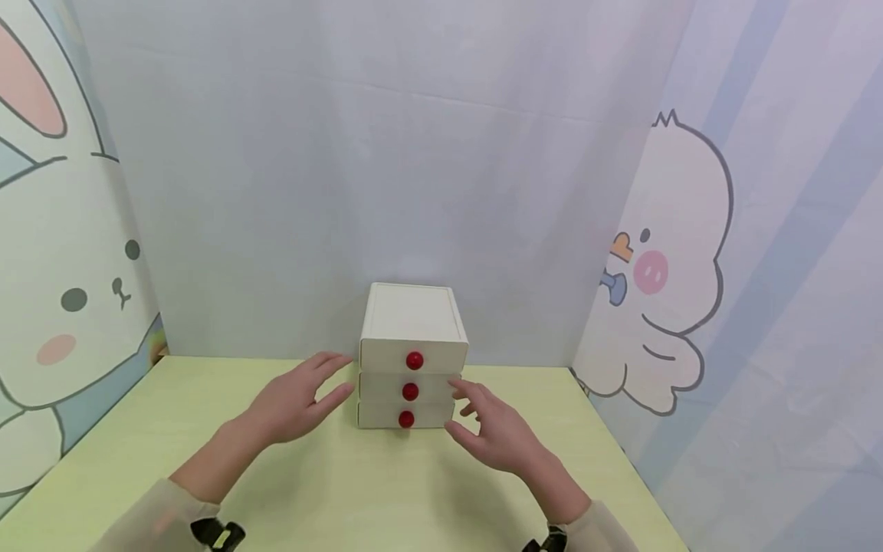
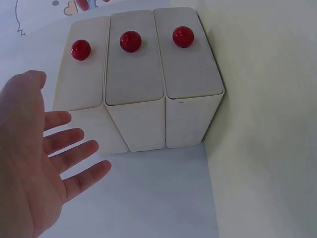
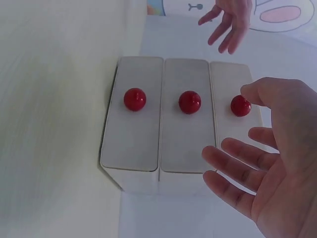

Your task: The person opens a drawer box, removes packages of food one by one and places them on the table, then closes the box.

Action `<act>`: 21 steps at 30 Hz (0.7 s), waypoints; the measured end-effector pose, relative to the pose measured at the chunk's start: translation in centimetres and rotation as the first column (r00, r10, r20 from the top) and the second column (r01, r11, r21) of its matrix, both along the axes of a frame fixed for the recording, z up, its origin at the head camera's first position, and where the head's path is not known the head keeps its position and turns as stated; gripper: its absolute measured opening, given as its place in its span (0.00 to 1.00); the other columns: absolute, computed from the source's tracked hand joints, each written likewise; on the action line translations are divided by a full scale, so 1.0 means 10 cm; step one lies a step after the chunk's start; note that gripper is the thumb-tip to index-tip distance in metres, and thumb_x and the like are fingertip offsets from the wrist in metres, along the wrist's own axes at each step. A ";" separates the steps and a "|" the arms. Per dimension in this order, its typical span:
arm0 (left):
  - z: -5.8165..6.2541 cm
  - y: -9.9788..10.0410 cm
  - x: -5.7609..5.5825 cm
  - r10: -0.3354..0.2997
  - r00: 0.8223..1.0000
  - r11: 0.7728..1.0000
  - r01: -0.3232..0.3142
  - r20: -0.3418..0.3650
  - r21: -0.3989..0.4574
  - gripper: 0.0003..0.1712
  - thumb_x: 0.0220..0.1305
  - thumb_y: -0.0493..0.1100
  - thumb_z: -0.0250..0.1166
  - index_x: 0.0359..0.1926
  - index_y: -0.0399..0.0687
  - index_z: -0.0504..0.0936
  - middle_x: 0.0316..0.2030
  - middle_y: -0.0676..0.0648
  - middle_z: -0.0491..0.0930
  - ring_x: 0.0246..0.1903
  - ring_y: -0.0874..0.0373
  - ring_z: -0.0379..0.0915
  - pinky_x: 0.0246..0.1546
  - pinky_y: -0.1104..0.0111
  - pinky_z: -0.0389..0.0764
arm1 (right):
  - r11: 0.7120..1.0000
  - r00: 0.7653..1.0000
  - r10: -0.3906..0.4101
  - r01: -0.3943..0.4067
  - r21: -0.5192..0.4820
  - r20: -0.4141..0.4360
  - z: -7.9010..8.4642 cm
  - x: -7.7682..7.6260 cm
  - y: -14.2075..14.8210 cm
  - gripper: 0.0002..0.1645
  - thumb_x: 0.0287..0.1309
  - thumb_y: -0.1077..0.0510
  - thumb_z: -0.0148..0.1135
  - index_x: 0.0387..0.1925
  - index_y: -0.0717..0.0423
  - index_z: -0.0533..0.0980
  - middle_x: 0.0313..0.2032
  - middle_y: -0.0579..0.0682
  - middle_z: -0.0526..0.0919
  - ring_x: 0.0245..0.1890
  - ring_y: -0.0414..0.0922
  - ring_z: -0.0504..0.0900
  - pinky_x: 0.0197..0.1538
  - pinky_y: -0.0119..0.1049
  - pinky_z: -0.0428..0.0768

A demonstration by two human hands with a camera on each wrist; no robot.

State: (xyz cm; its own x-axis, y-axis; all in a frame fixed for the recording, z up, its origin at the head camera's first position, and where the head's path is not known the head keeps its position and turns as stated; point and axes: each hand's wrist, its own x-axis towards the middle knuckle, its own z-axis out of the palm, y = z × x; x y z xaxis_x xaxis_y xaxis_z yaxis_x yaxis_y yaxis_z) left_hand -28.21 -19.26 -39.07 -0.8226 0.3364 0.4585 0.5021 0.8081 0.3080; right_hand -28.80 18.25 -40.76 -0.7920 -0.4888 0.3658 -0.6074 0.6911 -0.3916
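Observation:
A small white chest of three stacked drawers [image 1: 415, 313] stands on the table, each drawer front bearing one round red knob [image 1: 415, 360]. All three drawers look closed. To its left hovers my left hand [image 1: 297, 402], fingers stretched toward the chest's side and holding nothing. The left wrist view shows this hand [image 2: 34, 153] with spread fingers beside the drawers. My right hand [image 1: 498, 429] is at the chest's lower right, fingers loosely bent, with nothing in it. In the right wrist view the right hand [image 3: 267, 168] partly covers the drawer fronts; whether it touches them I cannot tell.
The pale yellow-green table [image 1: 372, 491] runs back to a plain grey-white curtain [image 1: 359, 169] behind the chest. Side curtains carry a printed rabbit [image 1: 69, 253] on the left and a printed white chick-like figure [image 1: 679, 268] on the right. A dark strap [image 1: 217, 533] circles the left wrist.

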 end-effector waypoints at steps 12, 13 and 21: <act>0.51 0.12 -0.53 0.000 0.999 0.997 -0.004 0.053 0.075 0.36 0.87 0.60 0.53 0.80 0.41 0.70 0.74 0.35 0.74 0.71 0.34 0.75 0.69 0.36 0.79 | 0.996 0.998 0.037 -0.034 -0.077 0.041 0.21 -0.15 -0.22 0.42 0.76 0.48 0.67 0.84 0.46 0.64 0.65 0.51 0.85 0.53 0.45 0.90 0.55 0.50 0.89; 0.56 0.13 -0.58 -0.002 0.998 0.996 -0.004 0.063 0.087 0.37 0.87 0.60 0.52 0.81 0.40 0.70 0.75 0.34 0.73 0.72 0.33 0.74 0.70 0.36 0.77 | 0.996 0.998 0.037 -0.033 -0.080 0.042 0.22 -0.17 -0.24 0.42 0.76 0.47 0.67 0.84 0.46 0.63 0.65 0.50 0.85 0.53 0.46 0.90 0.55 0.50 0.89; 0.76 0.27 -0.91 -0.024 0.990 0.994 0.008 0.138 0.113 0.38 0.87 0.63 0.48 0.84 0.45 0.66 0.78 0.35 0.68 0.77 0.34 0.68 0.77 0.36 0.69 | 0.990 0.995 0.054 -0.043 -0.137 0.078 0.24 -0.30 -0.41 0.40 0.76 0.48 0.67 0.83 0.39 0.64 0.65 0.49 0.85 0.50 0.43 0.89 0.56 0.53 0.89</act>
